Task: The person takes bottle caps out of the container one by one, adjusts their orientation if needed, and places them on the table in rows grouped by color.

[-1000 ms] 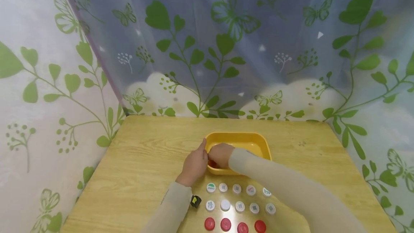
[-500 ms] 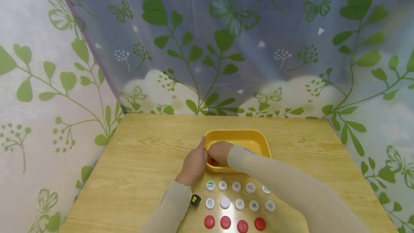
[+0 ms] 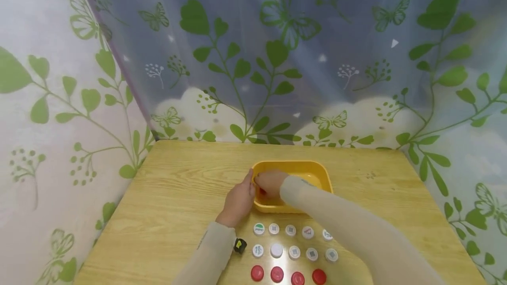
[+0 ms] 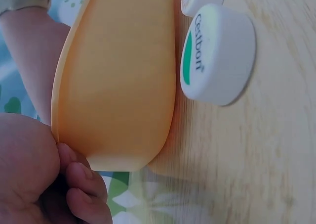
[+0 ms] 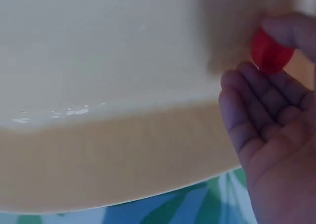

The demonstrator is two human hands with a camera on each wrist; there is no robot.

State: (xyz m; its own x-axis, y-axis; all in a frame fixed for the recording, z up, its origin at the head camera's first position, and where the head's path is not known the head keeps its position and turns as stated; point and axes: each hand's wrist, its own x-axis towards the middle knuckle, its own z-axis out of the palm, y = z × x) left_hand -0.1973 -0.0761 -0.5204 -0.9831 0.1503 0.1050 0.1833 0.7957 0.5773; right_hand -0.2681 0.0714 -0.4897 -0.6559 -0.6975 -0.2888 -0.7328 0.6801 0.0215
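A yellow plastic bin [image 3: 277,209] stands on the wooden table. At its left end, my left hand [image 3: 239,199] grips the rim, fingers curled at the corner in the left wrist view. My right hand [image 3: 271,183] reaches inside the bin near that same end. In the right wrist view it pinches a red bottle cap [image 5: 271,53] between thumb and fingers, above the bin's pale floor [image 5: 108,51]. The head view shows only a sliver of that cap. A white cap [image 4: 217,56] with green print lies beside the bin's outer wall.
In front of the bin, two rows of white bottle caps [image 3: 291,231] lie on the wooden table [image 3: 190,175]. Below them is a row of red caps [image 3: 277,274]. My right forearm crosses over the caps' right side. A patterned curtain [image 3: 237,78] hangs behind the table.
My right hand has shifted slightly inside the bin, away from its near edge, and a bit of red shows beneath it. My left hand keeps its hold on the rim.
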